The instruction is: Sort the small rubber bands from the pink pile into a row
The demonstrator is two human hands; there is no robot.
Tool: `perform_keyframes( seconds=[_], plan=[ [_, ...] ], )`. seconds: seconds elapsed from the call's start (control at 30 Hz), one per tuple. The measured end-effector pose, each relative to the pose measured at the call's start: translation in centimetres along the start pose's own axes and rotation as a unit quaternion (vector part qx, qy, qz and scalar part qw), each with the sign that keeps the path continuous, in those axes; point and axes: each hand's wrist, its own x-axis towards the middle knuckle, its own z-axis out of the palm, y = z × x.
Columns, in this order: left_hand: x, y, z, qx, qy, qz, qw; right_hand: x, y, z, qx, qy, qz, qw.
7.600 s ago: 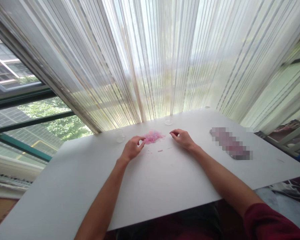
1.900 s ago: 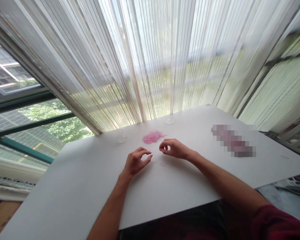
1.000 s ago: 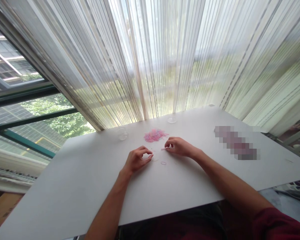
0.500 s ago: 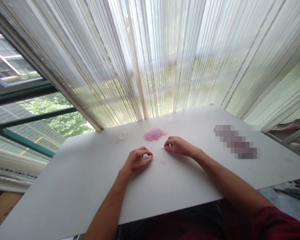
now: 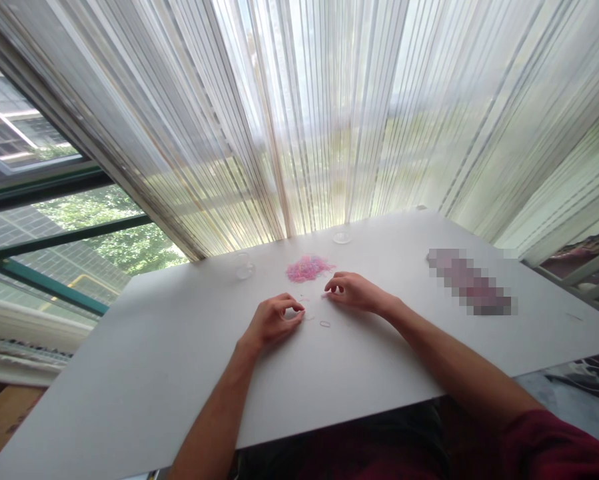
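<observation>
My left hand rests on the white table, thumb and index finger pinched together. Whatever is between those fingertips is too small to make out; a thin pale pink strand lies right beside them. Across from it, my right hand is closed, its fingertips pinching a tiny pink piece that looks like a rubber band. Between and just below the hands lies a loose pink rubber band, a small elongated loop. Beyond the hands is a pile of small pink and pastel rubber bands.
A clear round container stands left of the pile, and a clear shallow lid or dish lies behind it. A pixelated object occupies the right side of the table. Striped curtains hang along the far edge.
Both hands stay almost where they were; the right fingertips have shifted very slightly left. The view itself has moved a little. The loose loop looks slightly straighter.
</observation>
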Motion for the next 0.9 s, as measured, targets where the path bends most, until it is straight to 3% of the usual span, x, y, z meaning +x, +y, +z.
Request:
perform_keyframes(
  seconds=[0.3, 0.5, 0.7, 0.9],
  plan=[
    [-0.1, -0.3, -0.8, -0.009, -0.02, -0.028, 0.999, 0.0, -0.2, -0.3, -0.006, 0.004, 0.006, 1.0],
    [-0.1, 0.1, -0.6, -0.008, -0.06, -0.027, 0.998, -0.2, 0.6, -2.4, -0.019, 0.048, 0.051, 0.997],
    [-0.1, 0.2, -0.6, 0.001, -0.067, -0.029, 0.997, -0.8, 1.1, -4.2, -0.009, -0.02, 0.125, 0.992],
    [-0.1, 0.2, -0.6, -0.001, -0.064, -0.024, 0.998, -0.5, 0.7, -3.9, 0.007, -0.053, 0.135, 0.989]
  ],
)
